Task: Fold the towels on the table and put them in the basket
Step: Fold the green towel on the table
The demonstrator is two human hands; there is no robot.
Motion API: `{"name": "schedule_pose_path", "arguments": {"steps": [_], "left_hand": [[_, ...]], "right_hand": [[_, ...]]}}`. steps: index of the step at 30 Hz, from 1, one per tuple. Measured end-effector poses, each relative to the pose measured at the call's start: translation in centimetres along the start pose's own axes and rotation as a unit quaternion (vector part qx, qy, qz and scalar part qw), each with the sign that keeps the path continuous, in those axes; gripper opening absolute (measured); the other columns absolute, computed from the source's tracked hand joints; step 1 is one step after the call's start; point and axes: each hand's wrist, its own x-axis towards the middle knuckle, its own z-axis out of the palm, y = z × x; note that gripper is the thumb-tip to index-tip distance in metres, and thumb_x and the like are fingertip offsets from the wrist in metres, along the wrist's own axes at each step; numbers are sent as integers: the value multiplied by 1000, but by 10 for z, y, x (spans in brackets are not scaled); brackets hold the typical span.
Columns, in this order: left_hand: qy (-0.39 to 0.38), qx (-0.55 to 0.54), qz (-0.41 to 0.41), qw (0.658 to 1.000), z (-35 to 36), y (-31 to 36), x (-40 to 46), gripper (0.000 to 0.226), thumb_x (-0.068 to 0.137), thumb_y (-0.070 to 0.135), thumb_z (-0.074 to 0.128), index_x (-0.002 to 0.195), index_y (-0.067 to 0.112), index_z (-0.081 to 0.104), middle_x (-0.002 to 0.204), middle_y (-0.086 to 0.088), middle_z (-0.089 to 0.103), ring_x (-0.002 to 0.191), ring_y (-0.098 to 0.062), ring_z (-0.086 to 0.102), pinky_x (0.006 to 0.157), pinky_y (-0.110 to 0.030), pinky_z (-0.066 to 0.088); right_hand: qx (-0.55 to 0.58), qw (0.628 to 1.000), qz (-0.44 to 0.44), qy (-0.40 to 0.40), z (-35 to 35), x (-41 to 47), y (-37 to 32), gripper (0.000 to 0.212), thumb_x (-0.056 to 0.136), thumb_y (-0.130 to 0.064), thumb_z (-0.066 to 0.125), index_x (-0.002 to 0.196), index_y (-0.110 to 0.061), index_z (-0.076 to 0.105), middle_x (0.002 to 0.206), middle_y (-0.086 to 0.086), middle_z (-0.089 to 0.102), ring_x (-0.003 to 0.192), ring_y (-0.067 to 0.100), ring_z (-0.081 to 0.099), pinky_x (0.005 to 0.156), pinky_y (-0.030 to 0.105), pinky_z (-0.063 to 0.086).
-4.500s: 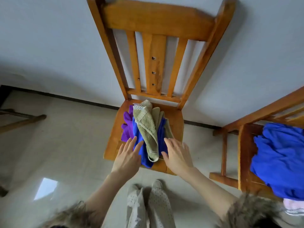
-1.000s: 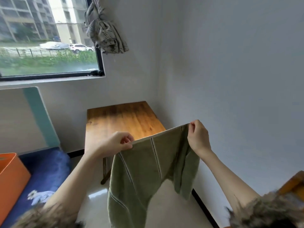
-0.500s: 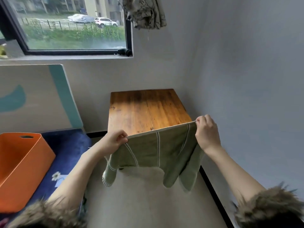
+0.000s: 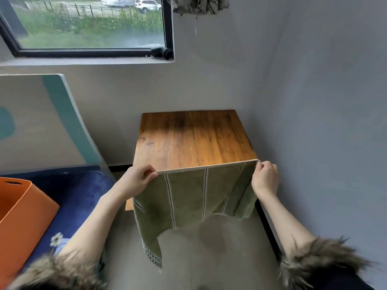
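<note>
A green towel (image 4: 188,195) with thin pale stripes hangs spread out in the air just in front of the near edge of a small wooden table (image 4: 194,139). My left hand (image 4: 138,181) pinches its upper left corner. My right hand (image 4: 265,177) pinches its upper right corner. The top hem is stretched almost straight between them, and the lower part droops, longest at the left with a checked border. An orange basket (image 4: 23,210) stands at the far left on a dark blue cushion.
The table stands in the room corner, a grey wall close on its right and a window above to the left. A white and teal board (image 4: 41,122) leans against the wall behind the blue cushion (image 4: 77,195). Grey floor lies below the towel.
4.5 s ago both hands were at a pile of towels on a chair. Over the last second the view swung left and down, and the spread green towel came nearer the table's front edge.
</note>
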Motion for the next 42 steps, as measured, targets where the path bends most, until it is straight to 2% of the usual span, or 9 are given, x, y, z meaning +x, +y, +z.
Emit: {"name": "schedule_pose_path", "arguments": {"steps": [3, 9, 14, 19, 27, 31, 35, 40, 42], "left_hand": [[-30, 16, -31, 999, 17, -16, 24, 10, 90, 13, 59, 95, 9, 67, 90, -2, 64, 82, -14, 54, 72, -22, 35], [3, 22, -104, 994, 22, -49, 82, 22, 84, 36, 66, 73, 18, 59, 71, 1, 61, 70, -18, 55, 59, -28, 37], [17, 43, -99, 994, 27, -79, 163, 20, 84, 31, 67, 77, 14, 60, 75, -5, 60, 72, -22, 52, 64, -30, 37], [-42, 64, -85, 993, 41, -110, 240, 9, 91, 11, 56, 95, 9, 63, 100, -11, 62, 93, -28, 55, 79, -36, 44], [-35, 79, -70, 994, 58, -133, 323, 11, 91, 15, 56, 93, 11, 65, 100, -10, 64, 90, -29, 59, 74, -37, 48], [9, 78, -65, 995, 72, -141, 361, 12, 91, 15, 56, 94, 8, 65, 97, -12, 62, 94, -31, 57, 77, -38, 45], [8, 76, -70, 995, 92, -147, 379, 31, 88, 5, 53, 118, 6, 60, 117, -17, 57, 109, -34, 51, 93, -43, 41], [-37, 29, -102, 994, 125, -169, 349, 45, 91, 3, 50, 135, 1, 43, 135, -17, 46, 125, -30, 43, 108, -40, 34], [-42, 35, -118, 991, 138, -183, 331, 45, 92, 4, 50, 137, 0, 41, 141, -18, 41, 131, -30, 38, 112, -40, 29]], "right_hand": [[39, 997, 34, -49, 20, 28, -3, 27, 100, -18, 36, 107, 0, 55, 111, 18, 59, 89, 24, 51, 72, 23, 33], [17, 992, 50, -113, 68, 91, -21, 25, 88, 5, 40, 107, -3, 54, 114, 17, 56, 100, 30, 52, 76, 25, 36], [-37, 992, -10, -117, 125, 146, -39, 23, 93, -2, 40, 107, -2, 58, 115, 18, 58, 107, 33, 52, 86, 32, 40], [-90, 986, -31, -135, 177, 191, -46, 24, 96, -8, 41, 106, -3, 63, 111, 19, 59, 103, 33, 52, 79, 28, 38], [-149, 976, -37, -153, 238, 245, -53, 27, 97, -11, 40, 111, -5, 63, 113, 18, 59, 104, 33, 52, 75, 27, 34], [-139, 980, -32, -139, 266, 278, -61, 27, 98, -12, 41, 112, -6, 63, 114, 17, 60, 104, 32, 53, 74, 24, 32], [-143, 974, -46, -167, 294, 296, -64, 32, 96, -15, 45, 125, -6, 54, 125, 18, 54, 115, 32, 48, 93, 32, 39], [-158, 949, -88, -257, 341, 260, -62, 43, 98, -25, 40, 138, -9, 40, 143, 13, 40, 132, 28, 33, 110, 40, 27], [-171, 929, -119, -305, 364, 231, -63, 47, 98, -30, 37, 142, -14, 35, 152, 10, 28, 141, 25, 21, 117, 43, 14]]}}
